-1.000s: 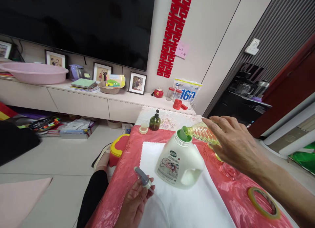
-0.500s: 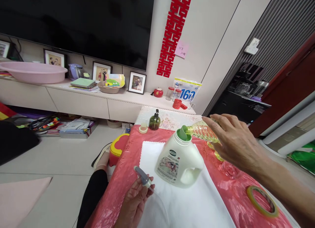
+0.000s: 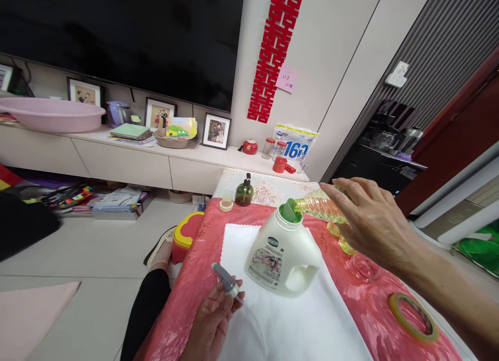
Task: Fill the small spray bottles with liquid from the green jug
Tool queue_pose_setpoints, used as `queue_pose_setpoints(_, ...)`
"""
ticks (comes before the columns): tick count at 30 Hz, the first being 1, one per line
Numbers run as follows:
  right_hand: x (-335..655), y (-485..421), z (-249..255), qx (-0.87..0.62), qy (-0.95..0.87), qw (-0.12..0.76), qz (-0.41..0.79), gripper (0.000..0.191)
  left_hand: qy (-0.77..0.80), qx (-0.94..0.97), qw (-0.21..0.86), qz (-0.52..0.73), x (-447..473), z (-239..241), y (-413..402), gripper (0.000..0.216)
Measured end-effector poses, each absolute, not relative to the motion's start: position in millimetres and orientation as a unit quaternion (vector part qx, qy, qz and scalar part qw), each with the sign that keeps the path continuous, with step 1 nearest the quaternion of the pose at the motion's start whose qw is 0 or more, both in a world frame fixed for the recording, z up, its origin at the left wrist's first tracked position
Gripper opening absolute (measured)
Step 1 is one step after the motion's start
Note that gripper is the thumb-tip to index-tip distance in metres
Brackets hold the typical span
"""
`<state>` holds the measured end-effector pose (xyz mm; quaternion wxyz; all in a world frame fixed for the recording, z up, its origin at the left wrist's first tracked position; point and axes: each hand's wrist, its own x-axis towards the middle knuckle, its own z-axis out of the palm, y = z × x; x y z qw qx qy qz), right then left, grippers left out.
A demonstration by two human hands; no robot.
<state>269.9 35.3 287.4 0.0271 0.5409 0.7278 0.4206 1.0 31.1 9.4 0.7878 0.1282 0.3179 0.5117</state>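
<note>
From where I stood, the right hand (image 3: 370,223) clasped a ridged bottle (image 3: 317,207), tipped seemingly to drain into the jug (image 3: 283,254), while the left hand (image 3: 215,308) pinched a pump head (image 3: 225,279).

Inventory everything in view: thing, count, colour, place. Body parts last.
Table cover: 1, red, centre foreground
Cloth: 1, white, on table cover
Jug: 1, white, on cloth
Clear bottle: 1, yellowish, at jug mouth
Pump head: 1, grey, left of jug
Pump bottle: 1, green, table cover's far left
Tape roll: 1, yellow, table cover's right
TV: 1, black, upper left
Wall strip: 1, red, by TV
Cabinet: 1, white, below TV
Photo frames: 4, black, on cabinet
Basin: 1, pink, on cabinet
Jars: 2, clear, on cabinet
Stool: 1, yellow/red, centre left
Smaller items: uncounted, mixed colours, throughout
Leg: 1, black trousers, left foreground
Left hand: 1, bare, around pump head
Right hand: 1, bare, around clear bottle
</note>
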Motion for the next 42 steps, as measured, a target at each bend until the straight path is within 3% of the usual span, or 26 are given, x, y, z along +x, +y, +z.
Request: queue_pose_setpoints(42,266.4,35.4,293.2,0.512,0.733,0.034,0.446,0.063,0.329,0.130,0.783,0.512,0.6,15.1,31.9,0.048)
